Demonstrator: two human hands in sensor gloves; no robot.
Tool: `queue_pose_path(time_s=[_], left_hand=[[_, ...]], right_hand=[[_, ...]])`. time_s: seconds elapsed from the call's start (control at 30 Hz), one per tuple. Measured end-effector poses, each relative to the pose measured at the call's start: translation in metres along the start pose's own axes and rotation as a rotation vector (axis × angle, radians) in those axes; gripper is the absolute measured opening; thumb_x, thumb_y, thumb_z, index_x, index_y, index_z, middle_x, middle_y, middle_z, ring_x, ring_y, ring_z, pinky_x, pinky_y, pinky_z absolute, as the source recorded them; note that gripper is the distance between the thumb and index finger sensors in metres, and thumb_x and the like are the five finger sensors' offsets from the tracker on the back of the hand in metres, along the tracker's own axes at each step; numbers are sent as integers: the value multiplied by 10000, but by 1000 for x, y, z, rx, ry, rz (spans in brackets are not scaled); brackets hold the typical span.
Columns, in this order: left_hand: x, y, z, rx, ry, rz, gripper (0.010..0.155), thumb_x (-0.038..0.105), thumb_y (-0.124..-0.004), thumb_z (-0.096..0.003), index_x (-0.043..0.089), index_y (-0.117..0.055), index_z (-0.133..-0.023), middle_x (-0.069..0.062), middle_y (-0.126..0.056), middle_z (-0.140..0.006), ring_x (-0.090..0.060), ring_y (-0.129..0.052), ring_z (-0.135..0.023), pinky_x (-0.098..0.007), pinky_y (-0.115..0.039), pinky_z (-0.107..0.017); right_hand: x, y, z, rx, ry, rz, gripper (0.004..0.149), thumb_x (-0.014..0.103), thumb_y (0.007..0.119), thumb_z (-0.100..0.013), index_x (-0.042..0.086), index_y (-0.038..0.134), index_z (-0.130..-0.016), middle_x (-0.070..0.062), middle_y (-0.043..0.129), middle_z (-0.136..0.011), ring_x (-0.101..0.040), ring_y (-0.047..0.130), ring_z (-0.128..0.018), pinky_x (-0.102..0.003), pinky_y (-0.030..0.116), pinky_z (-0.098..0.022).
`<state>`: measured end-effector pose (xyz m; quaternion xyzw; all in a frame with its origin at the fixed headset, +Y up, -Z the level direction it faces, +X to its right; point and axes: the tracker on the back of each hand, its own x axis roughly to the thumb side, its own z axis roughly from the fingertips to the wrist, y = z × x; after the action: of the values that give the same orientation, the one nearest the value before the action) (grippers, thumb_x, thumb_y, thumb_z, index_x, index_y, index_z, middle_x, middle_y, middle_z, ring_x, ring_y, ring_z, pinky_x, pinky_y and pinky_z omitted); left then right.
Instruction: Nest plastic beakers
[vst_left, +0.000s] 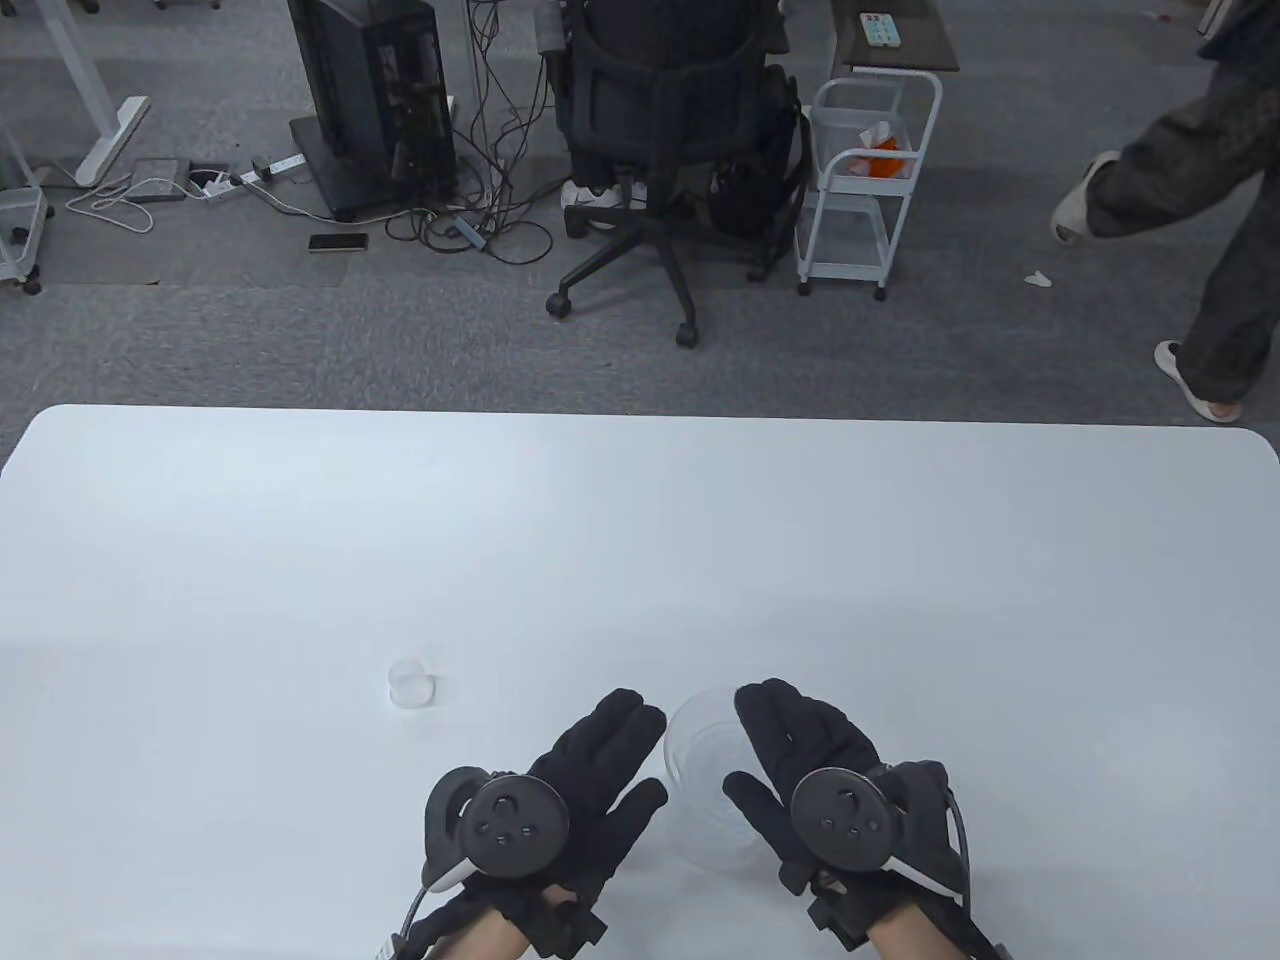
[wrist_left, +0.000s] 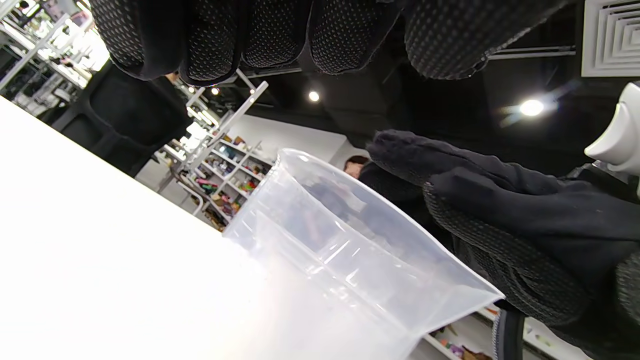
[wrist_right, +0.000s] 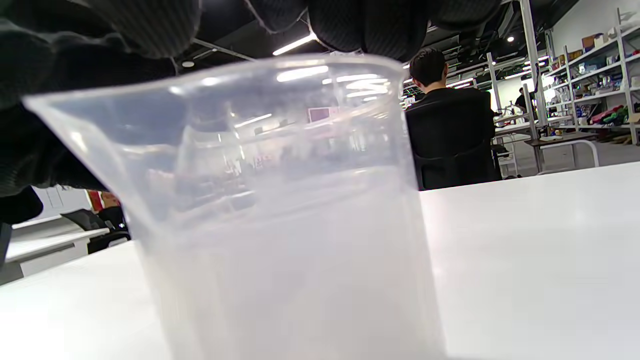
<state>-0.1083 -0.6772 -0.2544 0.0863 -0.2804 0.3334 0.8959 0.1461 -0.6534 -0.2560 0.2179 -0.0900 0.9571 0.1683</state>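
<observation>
L hand (vst_left: 560, 790) and R hand (vst_left: 810, 780) sit closest to the camera at the bottom edge of the table view, each w/ a round black tracker strapped on the back. Under and around them, the white counter (vst_left: 640, 540) fills the lower half of that view.

Next in size: the large clear plastic beaker (vst_left: 705, 770), upright on the counter btwn the two hands, near the front edge, slightly R of centre. R hand arches over its rim from the R side, fingers (vst_left: 775, 715) spread over the far edge, thumb toward the near side. In the R wrist view the gloved fingertips hang just above the beaker's rim (wrist_right: 280, 200); whether they actually touch or grip it, can't tell. In the L wrist view the R hand (wrist_left: 510, 225) lies along the beaker's (wrist_left: 350, 255) far wall w/ the pour spout pointing toward the lens.

L hand hovers just beside the beaker on its L, fingers (wrist_left: 280, 35) extended and loosely together, holding nothing, palm down toward the counter.

Smallest: a small clear beaker (vst_left: 410, 682), standing alone on the counter, well apart from the hands, up and to the L of the L hand. Orientation hard to read at that size.
</observation>
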Motion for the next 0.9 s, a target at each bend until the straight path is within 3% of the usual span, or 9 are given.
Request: queue_pose_path(time_s=[0.2,0.47,0.67,0.9], left_hand=[[-21,32,-9,-32,84,-91,602,428,-699,-495,172,-597,-1031,-197,-526,-1100,-526,-684,-955,-574,-692,-629],[-70,73,-17,-72,318,-250,589,390,-716,-489,178,-601,-1027,-182,-522,-1103,-514,-678,-964,-567,-687,-639],[-109,79,-15,-132,460,-379,584,392,-709,-488,197,-599,-1027,-165,-523,-1108,-507,-676,-968,-568,-679,-637],[-153,69,-10,-193,606,-473,591,382,-713,-483,197,-582,-1030,-163,-513,-1106,-503,-674,-965,-560,-678,-636]], right_hand=[[-11,-9,7,-74,-9,-117,709,503,729,-496,121,475,-1037,-195,519,-1118,-450,641,-936,-586,553,-675],[-27,-11,19,-175,-6,-350,710,508,724,-498,114,475,-1035,-205,512,-1117,-455,638,-937,-586,561,-667],[-35,-7,28,-199,-4,-445,713,516,717,-498,111,477,-1034,-208,516,-1114,-461,637,-935,-589,559,-664],[-40,-3,34,-216,-3,-506,713,516,714,-500,104,478,-1032,-214,521,-1109,-468,638,-929,-594,558,-658]])
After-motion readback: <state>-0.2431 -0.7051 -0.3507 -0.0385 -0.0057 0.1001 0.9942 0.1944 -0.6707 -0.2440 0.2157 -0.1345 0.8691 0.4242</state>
